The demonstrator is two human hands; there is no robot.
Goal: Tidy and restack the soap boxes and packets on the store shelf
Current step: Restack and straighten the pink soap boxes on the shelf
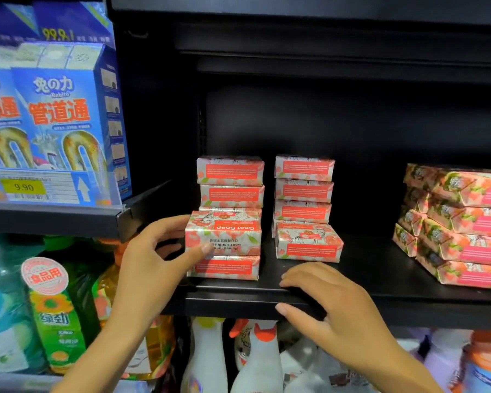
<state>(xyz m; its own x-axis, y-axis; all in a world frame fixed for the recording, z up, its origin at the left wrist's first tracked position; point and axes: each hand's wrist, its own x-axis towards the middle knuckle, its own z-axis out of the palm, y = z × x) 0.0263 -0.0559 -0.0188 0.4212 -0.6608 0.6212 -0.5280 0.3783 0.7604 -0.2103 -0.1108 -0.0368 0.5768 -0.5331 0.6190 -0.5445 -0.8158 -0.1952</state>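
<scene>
Left grip (154,255) curled, thumb forward; right grip (338,306) palm-down, fingers loosely spread

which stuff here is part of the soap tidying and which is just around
Job: Goat Soap box in left hand, left soap stack, middle soap stack, pink-label soap pile, black shelf.
Just around: blue drain-cleaner boxes, green bottle, white spray bottles.

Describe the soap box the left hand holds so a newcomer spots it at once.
On the black shelf, find the leftmost stack of red-and-white soap boxes. The box sits at its front on one other box, gripped by the left hand. Only it shows its big face, with "Goat Soap" printed upside down.
</scene>
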